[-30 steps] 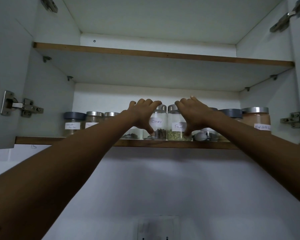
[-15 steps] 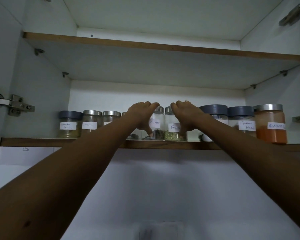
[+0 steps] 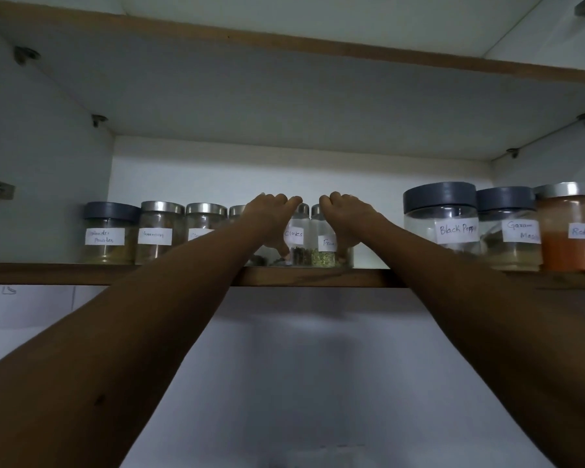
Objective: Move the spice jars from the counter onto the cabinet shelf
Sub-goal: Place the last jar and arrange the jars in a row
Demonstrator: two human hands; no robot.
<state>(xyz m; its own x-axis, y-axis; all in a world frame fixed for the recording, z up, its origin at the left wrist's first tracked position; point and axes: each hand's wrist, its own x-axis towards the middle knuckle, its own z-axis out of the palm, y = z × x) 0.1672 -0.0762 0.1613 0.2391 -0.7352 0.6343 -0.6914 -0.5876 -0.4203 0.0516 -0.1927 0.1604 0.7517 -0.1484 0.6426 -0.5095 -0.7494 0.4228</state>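
Two small glass jars stand side by side on the lower cabinet shelf (image 3: 183, 275): one labelled Cloves (image 3: 297, 243) and one with green seeds, its label partly hidden (image 3: 324, 246). My left hand (image 3: 271, 221) grips the Cloves jar, fingers curled over its top and thumb on its front. My right hand (image 3: 348, 219) grips the green-seed jar the same way. Both jars rest on the shelf, touching each other.
Left of my hands stand three labelled jars, a grey-lidded one (image 3: 108, 233) outermost. To the right are a Black Pepper jar (image 3: 441, 219), a Garam Masala jar (image 3: 509, 231) and an orange Red Chilli jar (image 3: 569, 228). An upper shelf (image 3: 352, 52) hangs overhead.
The camera has moved closer and right; the jars look larger. Both hands stay on the two middle jars, which have slid slightly deeper onto the shelf.
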